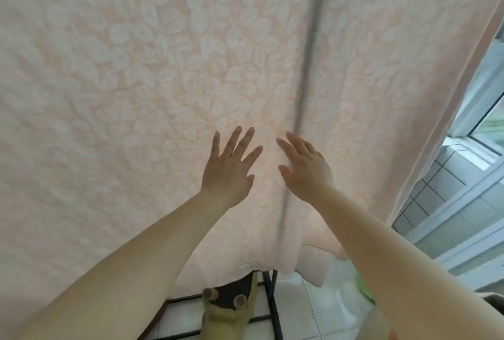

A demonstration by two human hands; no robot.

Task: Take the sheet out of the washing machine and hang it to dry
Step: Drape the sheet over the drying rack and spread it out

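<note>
Sheet (163,80), peach and leaf-patterned, hangs spread over the dark rack pole (311,53) so air reaches it, while left hand (227,173) and right hand (305,173), fingers splayed and gripping nothing, seem to smooth it flat.

The sheet (163,80) hangs over a dark drying rack, whose upright pole (308,66) shows as a shadow through the fabric. The rack's black legs (272,304) stand on a white tiled floor (308,312). A slipper (226,309) with a brown and yellow-green upper rests on the floor between the rack's bars. A green object (364,289) lies on the tiles to the right.
</note>
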